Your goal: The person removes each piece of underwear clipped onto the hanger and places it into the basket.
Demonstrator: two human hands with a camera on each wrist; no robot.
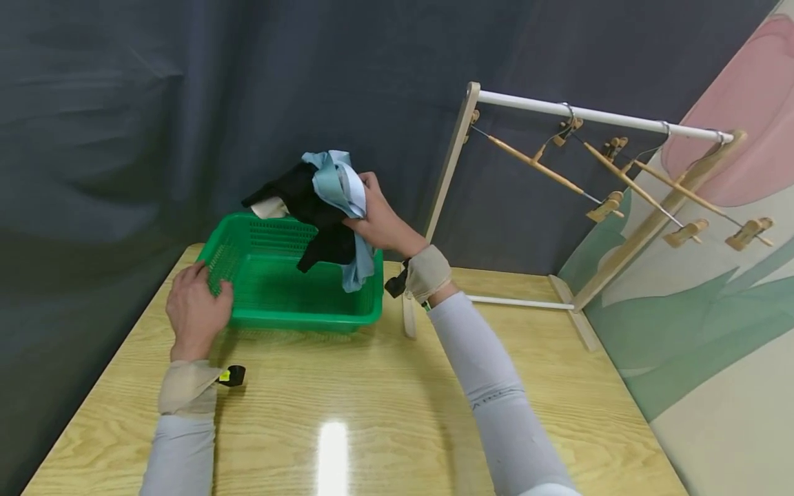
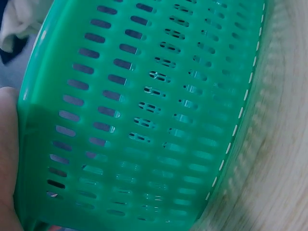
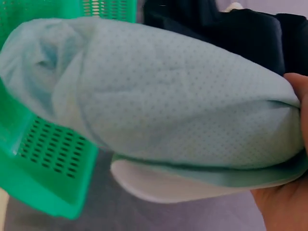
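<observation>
A bundle of soft clothes, one light blue garment [image 1: 338, 180] and one black garment [image 1: 300, 196] with a cream patch, hangs over the basket. My right hand [image 1: 383, 217] grips the bundle at its right side. Up close in the right wrist view, the light blue garment [image 3: 183, 96] has small dots and a white inner layer, and the black cloth lies behind it. My left hand [image 1: 197, 306] grips the left rim of a green plastic basket [image 1: 298, 318], which stands on the table. The slotted basket wall [image 2: 144, 115] fills the left wrist view, with the hand at its left edge.
At the right stands a wooden rack with a white rod [image 1: 608, 118]. Several wooden hangers [image 1: 536, 164] with clips hang from it. A dark curtain [image 1: 372, 69] falls behind the wooden table [image 1: 347, 386], and a painted wall [image 1: 713, 289] is on the right.
</observation>
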